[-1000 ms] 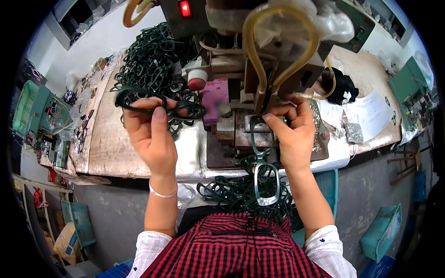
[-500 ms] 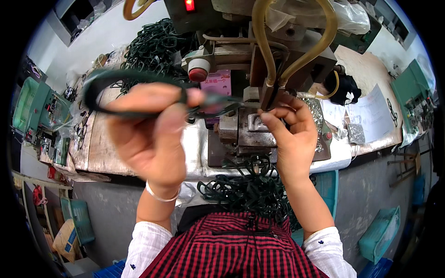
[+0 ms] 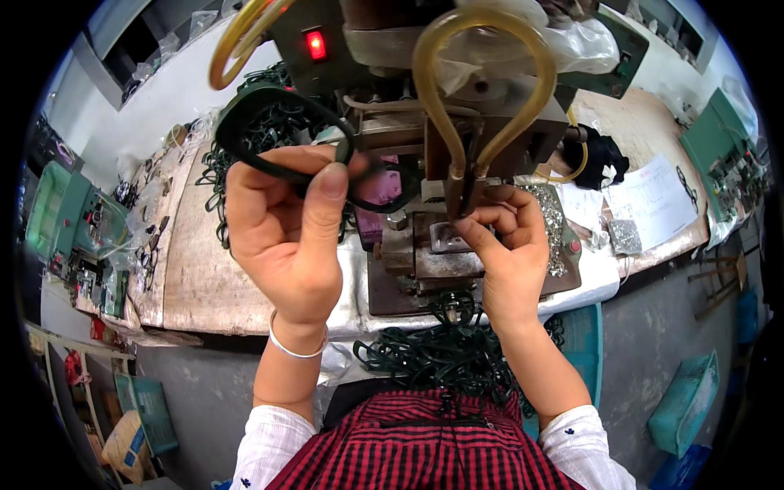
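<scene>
My left hand pinches a dark green eyeglass frame between thumb and fingers, raised left of a bench machine. One rim shows whole; the other reaches behind my fingertips toward the machine and is partly blurred. My right hand is closed in a pinch at the lower tip of the machine's dark upright head, above a metal block with a shallow recess. Whatever sits between those fingertips is too small to make out. Two yellowish hoses run down into the head.
Many dark green eyeglass frames heap at my lap, with another pile back left. Small shiny metal pieces lie right of the block. Papers and a black cloth lie farther right. A teal crate stands on the floor.
My left hand has slowed from a blur, and the eyeglass frame has turned, its rim now tilted up. My right hand stays pinched at the machine head. The whole view has shifted slightly.
</scene>
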`<state>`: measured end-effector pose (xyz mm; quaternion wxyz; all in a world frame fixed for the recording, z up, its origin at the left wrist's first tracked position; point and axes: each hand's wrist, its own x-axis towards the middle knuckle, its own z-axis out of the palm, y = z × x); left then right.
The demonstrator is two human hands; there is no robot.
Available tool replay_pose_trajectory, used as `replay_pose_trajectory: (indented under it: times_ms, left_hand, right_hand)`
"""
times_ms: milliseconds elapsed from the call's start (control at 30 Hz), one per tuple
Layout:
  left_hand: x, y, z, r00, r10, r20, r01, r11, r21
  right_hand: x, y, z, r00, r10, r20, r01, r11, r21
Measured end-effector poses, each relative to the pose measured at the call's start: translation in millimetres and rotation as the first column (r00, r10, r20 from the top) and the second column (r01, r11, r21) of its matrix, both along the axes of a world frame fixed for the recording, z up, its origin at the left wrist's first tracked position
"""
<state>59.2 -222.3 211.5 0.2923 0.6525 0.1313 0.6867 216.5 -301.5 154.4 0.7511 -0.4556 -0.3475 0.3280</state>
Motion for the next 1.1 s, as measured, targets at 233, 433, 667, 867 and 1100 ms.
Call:
replay_pose_trajectory:
  times_ms: [233, 433, 667, 867, 1100]
  left_hand:
    - [-20, -15, -25, 0.907, 0.008, -0.420, 0.137, 0.940, 0.312]
    - [7, -25, -71, 0.873, 0.179, -0.454, 0.203, 0.713, 0.671]
    - [7, -25, -85, 0.894, 0.134, -0.427, 0.197, 0.738, 0.645]
    - [3, -41, -101, 0.902, 0.156, -0.402, 0.116, 0.809, 0.576]
    - [-134, -20, -120, 0.612, 0.692, -0.384, -0.651, 0.716, 0.253]
  right_hand:
    - [4, -31, 18, 0.949, 0.144, 0.280, -0.140, 0.990, -0.035]
    - [109, -24, -75, 0.198, -0.058, 0.978, 0.565, 0.823, -0.066]
    - [119, -34, -105, 0.213, -0.112, 0.971, 0.478, 0.878, -0.004]
    - [107, 1, -91, -0.007, 0.011, 1.000, 0.277, 0.961, -0.009]
    - [146, -63, -121, 0.885, -0.380, 0.270, 0.416, 0.904, -0.094]
